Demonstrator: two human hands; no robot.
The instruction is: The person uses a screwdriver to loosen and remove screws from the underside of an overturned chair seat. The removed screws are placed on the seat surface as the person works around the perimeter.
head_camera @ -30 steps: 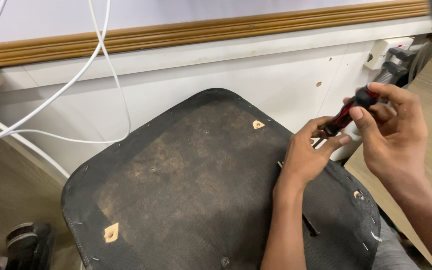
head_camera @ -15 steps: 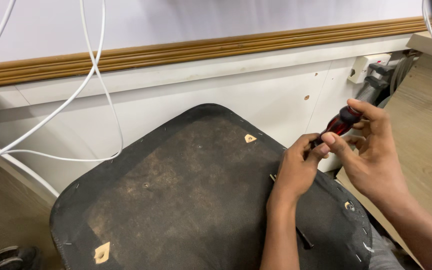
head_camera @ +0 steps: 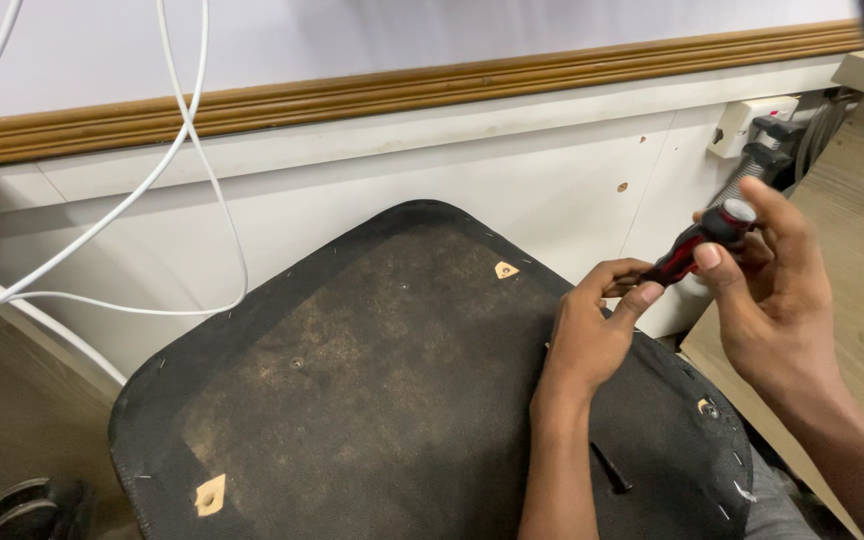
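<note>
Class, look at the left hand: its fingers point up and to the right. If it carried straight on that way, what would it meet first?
The left hand would first meet the red-and-black screwdriver held by the right hand; its fingertips already sit at the handle's lower end. Whether they touch it is unclear.

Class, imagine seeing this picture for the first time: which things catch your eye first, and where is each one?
A big black fabric-covered seat underside fills the middle, worn brown at its centre. At right, the right hand grips a red-and-black screwdriver while the left hand pinches near its tip. White cables loop down the wall at upper left.
</note>
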